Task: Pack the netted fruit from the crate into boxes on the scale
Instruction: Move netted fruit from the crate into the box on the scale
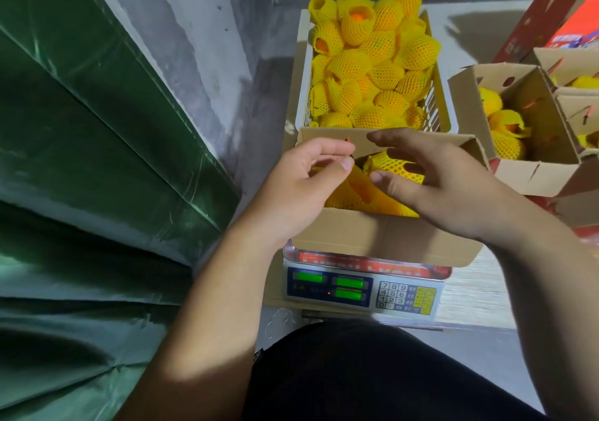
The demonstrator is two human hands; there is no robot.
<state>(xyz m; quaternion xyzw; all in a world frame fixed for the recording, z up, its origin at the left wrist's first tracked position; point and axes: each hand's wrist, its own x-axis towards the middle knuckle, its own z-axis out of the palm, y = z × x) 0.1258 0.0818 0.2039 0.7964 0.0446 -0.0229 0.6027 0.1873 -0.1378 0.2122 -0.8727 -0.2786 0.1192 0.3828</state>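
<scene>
Both hands hover apart over the cardboard box (382,236) on the scale (363,287): left hand (304,177) loosely curled, seemingly empty; right hand (434,181) spread above netted fruit (392,166). Next: reach beyond to the crate (442,96).

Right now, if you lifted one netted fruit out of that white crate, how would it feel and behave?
Each netted fruit looks round, so it would probably roll if set loose. The yellow foam net looks soft and ribbed, likely giving fingers a good grip and cushioning knocks. Its open ends flop where empty, so the sleeve might slip off.
</scene>
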